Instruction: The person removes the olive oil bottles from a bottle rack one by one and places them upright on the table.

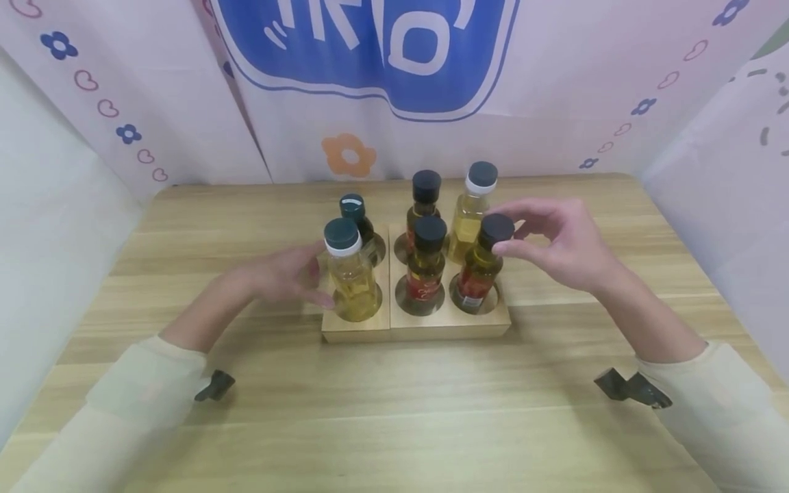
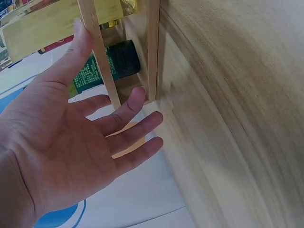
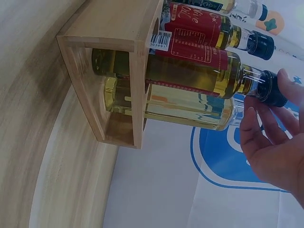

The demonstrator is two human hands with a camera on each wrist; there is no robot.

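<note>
A low wooden rack [image 1: 450, 331] holds several oil bottles upright in round holes. My right hand [image 1: 561, 243] is at the front-right red-labelled oil bottle [image 1: 478, 274], its thumb and fingers pinching the black cap [image 3: 271, 89]. That bottle stands in its hole. At the rack's left side is my left hand [image 1: 286, 275], fingers spread. Its thumb lies by the rack's edge in the left wrist view, close to the clear, green-capped oil bottle [image 1: 354, 284]. Behind that stands a dark green bottle [image 2: 95, 71].
Another red-labelled bottle [image 1: 425, 267] stands front middle. Behind it are a dark-capped bottle [image 1: 427, 198] and a clear bottle of pale oil [image 1: 470, 219]. The rack sits on a wooden table [image 1: 394, 418], with a printed cloth [image 1: 394, 144] hanging behind.
</note>
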